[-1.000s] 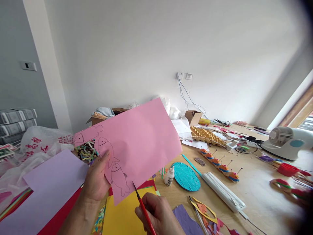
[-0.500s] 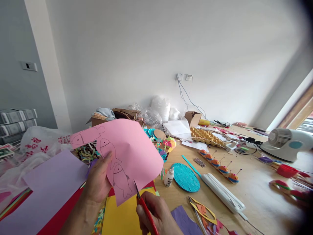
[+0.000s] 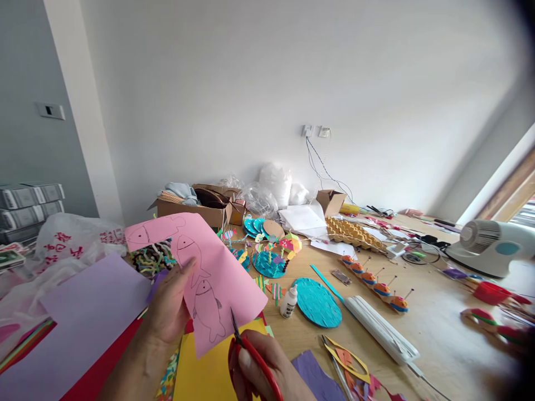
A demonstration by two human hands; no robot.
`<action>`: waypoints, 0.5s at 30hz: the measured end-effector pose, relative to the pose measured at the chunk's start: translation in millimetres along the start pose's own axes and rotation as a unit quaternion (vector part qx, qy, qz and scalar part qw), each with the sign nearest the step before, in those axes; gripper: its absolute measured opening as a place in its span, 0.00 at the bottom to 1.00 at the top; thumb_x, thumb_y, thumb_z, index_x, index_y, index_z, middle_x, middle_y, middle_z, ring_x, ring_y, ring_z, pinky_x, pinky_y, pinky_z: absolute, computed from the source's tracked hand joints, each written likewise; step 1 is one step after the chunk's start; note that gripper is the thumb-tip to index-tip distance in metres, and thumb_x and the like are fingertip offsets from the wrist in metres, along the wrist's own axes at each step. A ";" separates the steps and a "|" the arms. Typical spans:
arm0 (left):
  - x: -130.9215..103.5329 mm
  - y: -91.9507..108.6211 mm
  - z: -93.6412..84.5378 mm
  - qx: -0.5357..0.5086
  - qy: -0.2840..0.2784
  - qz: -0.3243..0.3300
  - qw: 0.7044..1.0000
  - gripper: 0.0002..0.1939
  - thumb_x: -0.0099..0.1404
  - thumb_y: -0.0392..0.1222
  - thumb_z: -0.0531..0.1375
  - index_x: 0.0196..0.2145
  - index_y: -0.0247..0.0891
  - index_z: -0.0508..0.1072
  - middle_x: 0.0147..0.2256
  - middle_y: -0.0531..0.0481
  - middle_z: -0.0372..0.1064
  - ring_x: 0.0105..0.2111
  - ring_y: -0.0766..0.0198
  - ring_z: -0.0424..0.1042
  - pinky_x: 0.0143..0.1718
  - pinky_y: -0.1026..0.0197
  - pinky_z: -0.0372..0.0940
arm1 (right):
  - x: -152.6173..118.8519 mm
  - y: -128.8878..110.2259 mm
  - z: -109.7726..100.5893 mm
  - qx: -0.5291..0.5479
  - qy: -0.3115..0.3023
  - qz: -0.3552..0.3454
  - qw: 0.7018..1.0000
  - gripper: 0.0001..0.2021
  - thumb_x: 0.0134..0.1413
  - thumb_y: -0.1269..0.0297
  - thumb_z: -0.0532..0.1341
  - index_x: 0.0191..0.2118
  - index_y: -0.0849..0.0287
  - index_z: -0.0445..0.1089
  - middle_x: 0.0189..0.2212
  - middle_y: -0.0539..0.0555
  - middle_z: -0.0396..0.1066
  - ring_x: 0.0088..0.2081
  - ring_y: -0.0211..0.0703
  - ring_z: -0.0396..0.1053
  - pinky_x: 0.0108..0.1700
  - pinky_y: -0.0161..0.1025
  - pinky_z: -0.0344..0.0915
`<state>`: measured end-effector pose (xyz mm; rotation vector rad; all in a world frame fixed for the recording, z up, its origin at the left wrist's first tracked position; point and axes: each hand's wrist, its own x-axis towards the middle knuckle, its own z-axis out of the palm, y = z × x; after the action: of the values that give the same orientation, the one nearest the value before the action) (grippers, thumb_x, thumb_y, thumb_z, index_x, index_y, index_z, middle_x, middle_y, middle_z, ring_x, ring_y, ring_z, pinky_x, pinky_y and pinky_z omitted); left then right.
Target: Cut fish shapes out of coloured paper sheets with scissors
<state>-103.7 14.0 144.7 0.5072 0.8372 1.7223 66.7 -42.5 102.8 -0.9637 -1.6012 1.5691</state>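
My left hand pinches a sheet of pink paper by its left part, thumb on top. Several fish outlines are drawn on the paper, and its upper left edge has a cut-out notch. In my right hand is a pair of red-handled scissors, fingers through the handles. The scissor blades point up and away, at the lower right edge of the pink paper. Below the paper lies a yellow sheet.
A glue bottle stands beside a turquoise disc. Yellow-handled scissors lie among paper scraps at the front. Purple paper covers the left side. Cardboard boxes stand by the wall, a white fan far right.
The pink paper's right side has bent down and inward, uncovering paper crafts and a box behind it. The scissors handles have spread apart in my right hand.
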 end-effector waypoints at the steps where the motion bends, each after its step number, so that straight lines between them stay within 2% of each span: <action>1: 0.5 -0.6 -0.8 0.006 -0.003 0.000 1.000 0.16 0.54 0.36 0.65 0.42 0.34 0.76 0.31 0.47 0.79 0.35 0.54 0.78 0.31 0.61 0.72 | -0.3 -1.0 0.1 0.001 -0.002 -0.001 1.000 0.25 0.52 0.37 0.53 0.29 0.58 0.62 0.21 0.48 0.61 0.23 0.35 0.57 0.24 0.31 0.50; 9: 1.5 -4.0 -2.5 0.043 -0.010 -0.002 0.999 0.21 0.51 0.41 0.68 0.44 0.35 0.75 0.32 0.47 0.79 0.35 0.54 0.78 0.31 0.61 0.71 | 2.8 -6.1 0.6 -0.008 -0.013 -0.012 1.000 0.28 0.50 0.33 0.52 0.26 0.58 0.61 0.19 0.47 0.60 0.21 0.34 0.55 0.24 0.32 0.48; 15: 1.1 -4.1 0.3 0.051 -0.002 -0.004 0.999 0.21 0.52 0.39 0.67 0.45 0.34 0.75 0.33 0.47 0.79 0.35 0.55 0.78 0.29 0.62 0.71 | 9.6 10.1 1.8 -0.002 0.007 0.010 1.000 0.31 0.45 0.29 0.51 0.26 0.58 0.59 0.17 0.46 0.58 0.18 0.33 0.55 0.19 0.30 0.45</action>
<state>-101.2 15.8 141.7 0.5759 0.9267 1.6760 60.8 -35.1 92.5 -0.9925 -1.5902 1.5707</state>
